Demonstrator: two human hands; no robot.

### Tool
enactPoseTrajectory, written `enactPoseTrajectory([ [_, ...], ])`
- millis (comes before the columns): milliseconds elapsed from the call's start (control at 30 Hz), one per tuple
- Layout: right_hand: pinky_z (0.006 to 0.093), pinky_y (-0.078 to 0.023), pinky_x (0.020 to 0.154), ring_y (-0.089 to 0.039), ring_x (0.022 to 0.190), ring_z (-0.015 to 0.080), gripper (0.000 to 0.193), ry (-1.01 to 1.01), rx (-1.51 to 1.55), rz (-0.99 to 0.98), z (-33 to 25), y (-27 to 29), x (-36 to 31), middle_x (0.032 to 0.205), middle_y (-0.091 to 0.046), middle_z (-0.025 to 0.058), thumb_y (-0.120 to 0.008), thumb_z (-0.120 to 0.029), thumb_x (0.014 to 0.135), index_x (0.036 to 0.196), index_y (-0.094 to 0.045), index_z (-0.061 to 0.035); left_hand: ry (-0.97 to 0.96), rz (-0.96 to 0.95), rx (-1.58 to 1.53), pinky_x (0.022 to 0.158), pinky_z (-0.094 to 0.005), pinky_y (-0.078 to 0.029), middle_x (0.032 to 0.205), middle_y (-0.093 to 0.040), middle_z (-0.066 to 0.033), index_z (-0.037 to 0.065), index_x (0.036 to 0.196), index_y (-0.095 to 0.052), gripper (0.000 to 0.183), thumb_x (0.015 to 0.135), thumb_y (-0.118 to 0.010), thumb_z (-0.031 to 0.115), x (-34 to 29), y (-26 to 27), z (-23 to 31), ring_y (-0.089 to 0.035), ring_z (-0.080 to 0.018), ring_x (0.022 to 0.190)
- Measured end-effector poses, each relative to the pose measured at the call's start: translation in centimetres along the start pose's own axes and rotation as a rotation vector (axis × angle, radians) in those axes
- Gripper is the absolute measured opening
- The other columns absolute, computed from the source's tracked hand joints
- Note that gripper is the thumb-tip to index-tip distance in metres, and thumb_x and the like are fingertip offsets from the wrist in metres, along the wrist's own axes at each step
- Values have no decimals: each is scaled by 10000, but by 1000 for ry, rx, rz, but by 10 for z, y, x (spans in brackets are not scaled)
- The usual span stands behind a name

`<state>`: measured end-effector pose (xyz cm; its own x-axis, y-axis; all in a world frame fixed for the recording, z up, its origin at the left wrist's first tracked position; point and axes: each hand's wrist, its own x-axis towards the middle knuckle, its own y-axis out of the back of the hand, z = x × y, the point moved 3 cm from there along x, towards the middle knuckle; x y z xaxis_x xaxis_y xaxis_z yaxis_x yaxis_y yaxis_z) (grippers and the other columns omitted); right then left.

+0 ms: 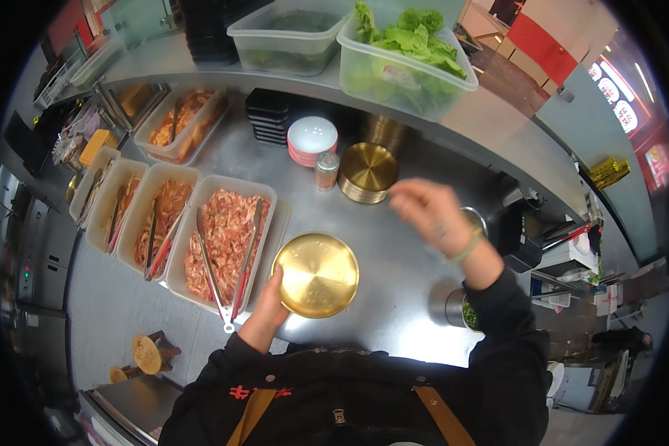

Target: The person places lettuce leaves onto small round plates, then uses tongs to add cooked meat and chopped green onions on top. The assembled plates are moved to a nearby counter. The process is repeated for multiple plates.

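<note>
My left hand (269, 306) is closed on the rim of a round, shallow gold metal plate (316, 275), thumb over its left edge. The plate's inside shows bare, shiny metal. Farther off on the right, my right hand (432, 214) is in the air beside a stack of gold plates (369, 169). Its fingers point left and are blurred, so their grip cannot be made out. Left of the held plate, a clear tub (269, 192) contains raw sliced meat (227, 215), with metal tongs (209, 264) lying across it.
More tubs of marinated meat (169, 195) line the left side. A shaker (326, 171), bowls (312, 136) and black trays (266, 119) stand at the back. Lettuce (416, 44) fills a tub on the raised shelf. A metal container of chopped greens (469, 315) is at right.
</note>
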<state>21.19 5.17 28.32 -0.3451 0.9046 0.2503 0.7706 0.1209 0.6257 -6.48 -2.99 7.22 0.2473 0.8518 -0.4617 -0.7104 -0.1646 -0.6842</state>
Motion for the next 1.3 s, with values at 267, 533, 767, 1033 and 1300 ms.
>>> enactPoseTrajectory([
  [267, 325, -489, 725, -621, 803, 228, 309, 98, -576, 322, -20, 154, 192, 926, -650, 163, -594, -247, 862, 991, -617, 32, -11, 38, 44, 915, -375, -455, 1178, -556, -163, -28, 1218, -463, 478, 960, -415, 371, -2, 8, 17, -566, -255, 1069],
  [533, 368, -368, 1002, -465, 1193, 342, 795, -269, -998, -249, 56, 140, 280, 1281, -490, 214, -730, -418, 722, 1342, -368, -76, 47, 56, -12, 912, -373, -452, 1164, -566, -151, -16, 1223, -465, 458, 970, -397, 359, 4, 10, 16, -571, -251, 1053],
  [767, 350, -485, 757, -632, 805, 247, 297, -128, -744, 159, 54, 184, 275, 869, -662, 152, -657, -166, 742, 996, -641, -13, 75, 38, 14, 918, -383, -449, 1172, -565, -144, -9, 1235, -460, 461, 970, -397, 363, 4, 10, 14, -563, -256, 1065],
  [1033, 304, -493, 752, -630, 833, 207, 399, -161, -398, 351, 47, 206, 272, 939, -658, 143, -656, -230, 802, 1101, -595, 27, 42, 55, -9, 894, -355, -456, 1138, -580, -146, -20, 1179, -492, 452, 950, -453, 367, 4, 10, 14, -578, -235, 1035],
  [1300, 326, -438, 921, -591, 1023, 249, 537, 24, -461, -167, -9, 162, 266, 1123, -617, 160, -687, -232, 767, 1226, -530, -1, 67, 11, -32, 920, -369, -443, 1167, -567, -144, 4, 1214, -477, 462, 954, -434, 384, 2, 7, 15, -566, -237, 1060],
])
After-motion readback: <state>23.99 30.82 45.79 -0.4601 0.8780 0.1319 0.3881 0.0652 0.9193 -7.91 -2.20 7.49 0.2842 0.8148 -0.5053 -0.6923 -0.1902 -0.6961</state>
